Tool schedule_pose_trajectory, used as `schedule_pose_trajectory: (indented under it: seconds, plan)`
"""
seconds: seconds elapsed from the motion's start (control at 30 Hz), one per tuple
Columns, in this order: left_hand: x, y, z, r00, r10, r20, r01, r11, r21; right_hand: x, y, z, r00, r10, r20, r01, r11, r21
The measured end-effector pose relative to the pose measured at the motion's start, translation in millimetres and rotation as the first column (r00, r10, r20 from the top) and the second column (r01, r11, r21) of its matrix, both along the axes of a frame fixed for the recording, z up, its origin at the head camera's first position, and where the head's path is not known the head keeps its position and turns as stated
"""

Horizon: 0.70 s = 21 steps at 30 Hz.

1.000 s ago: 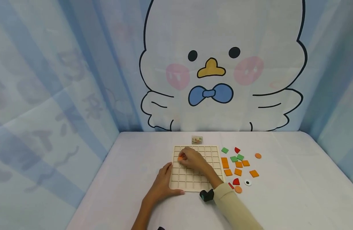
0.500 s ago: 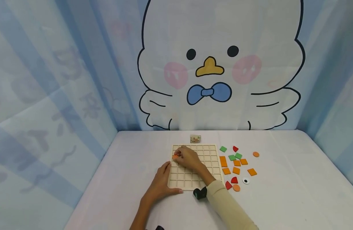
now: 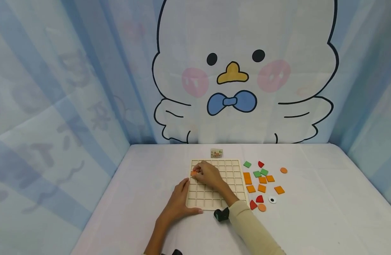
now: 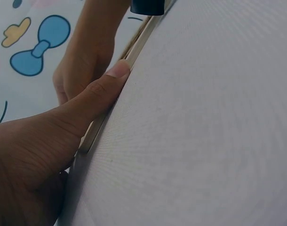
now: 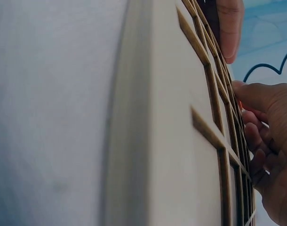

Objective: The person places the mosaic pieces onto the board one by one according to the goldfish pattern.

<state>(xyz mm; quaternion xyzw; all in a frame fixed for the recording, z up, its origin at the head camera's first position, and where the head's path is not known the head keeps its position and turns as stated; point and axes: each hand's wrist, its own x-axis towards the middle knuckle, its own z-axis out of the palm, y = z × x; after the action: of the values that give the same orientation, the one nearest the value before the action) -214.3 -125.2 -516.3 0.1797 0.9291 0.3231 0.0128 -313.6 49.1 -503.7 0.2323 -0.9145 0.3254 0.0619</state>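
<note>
A pale wooden grid board (image 3: 204,195) lies on the table. My right hand (image 3: 208,175) reaches over it and pinches a small orange tile (image 3: 194,173) at the upper left cells; the fingers hide most of its shape. In the right wrist view only a sliver of orange shows under the right hand (image 5: 275,127). At the board's lower left corner my left hand (image 3: 178,202) rests with its fingers along the left edge and its straight thumb along the front edge. The left wrist view shows that thumb (image 4: 103,87) pressing the board's side.
Right of the board lie several orange square tiles (image 3: 262,188), an orange rectangle (image 3: 247,178), green tiles (image 3: 257,174), red wedges (image 3: 260,199), orange discs (image 3: 262,207) and a white eye disc (image 3: 272,199). A small patterned card (image 3: 216,153) sits behind the board. A cartoon curtain (image 3: 233,124) hangs at the back.
My right hand moved slightly left with the orange tile, to the board's left column, then stayed there. The left hand keeps its place at the corner.
</note>
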Motion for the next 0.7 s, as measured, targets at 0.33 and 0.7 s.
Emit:
schedule_pose_trajectory:
  seconds: [0.33,0.7]
  plan:
    - [0.2,1.6,1.9,1.000,-0.004,-0.004,0.004,1.000,0.008,0.4,0.1,1.5,1.000,-0.020,0.019,0.020,1.000,-0.004]
    - [0.0,0.9,0.1,1.000,0.001,-0.003,-0.001,1.000,0.008,1.9,-1.2,-1.4,0.999,-0.029,0.034,0.030,0.999,-0.030]
